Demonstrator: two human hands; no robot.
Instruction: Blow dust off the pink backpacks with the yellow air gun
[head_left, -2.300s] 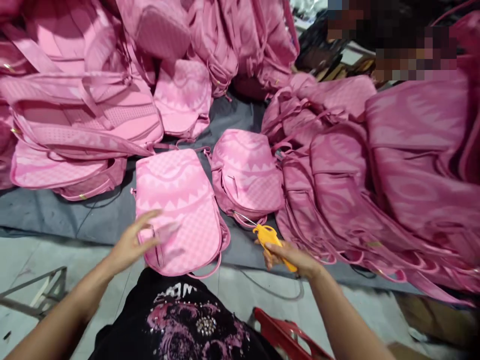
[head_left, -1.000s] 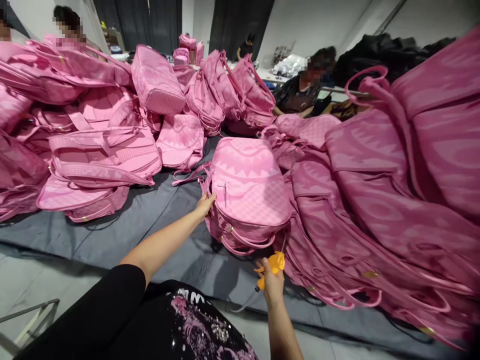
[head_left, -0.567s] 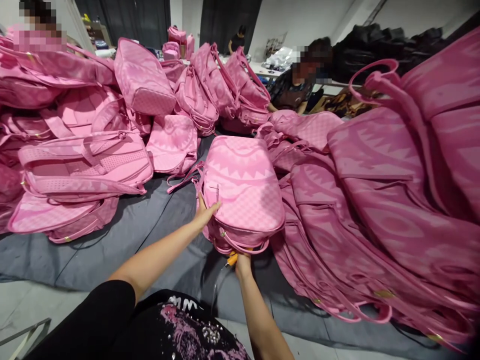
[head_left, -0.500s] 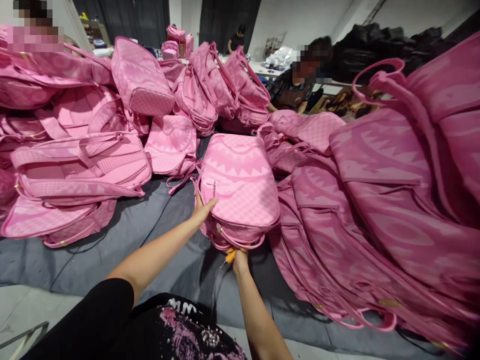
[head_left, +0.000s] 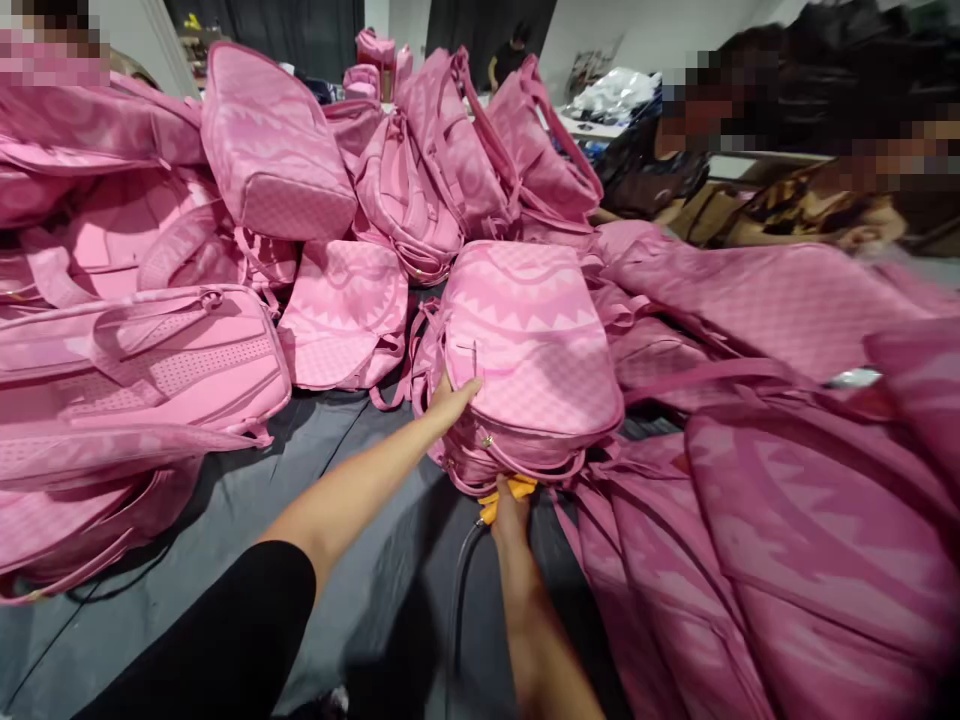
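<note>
A pink patterned backpack (head_left: 536,330) lies in the middle of the grey-covered table, its checkered end toward me. My left hand (head_left: 454,400) grips its left side, the thumb on the front panel by a short zipper and the other fingers hidden behind the edge. Below the near end, my right hand (head_left: 511,500) is closed on an orange tool (head_left: 491,498) with a dark hose trailing down from it. The tool's front is hidden by the backpack's lower edge and strap.
Pink backpacks are piled at the left (head_left: 150,350), behind, and at the right (head_left: 810,530). The grey table cover (head_left: 352,520) shows in front. People sit or stand beyond the piles, near a clear plastic bundle (head_left: 615,95).
The view has shifted, so the central backpack and both hands appear further right. Bags at the right have slumped lower, showing more of the people behind. Both hands keep their hold.
</note>
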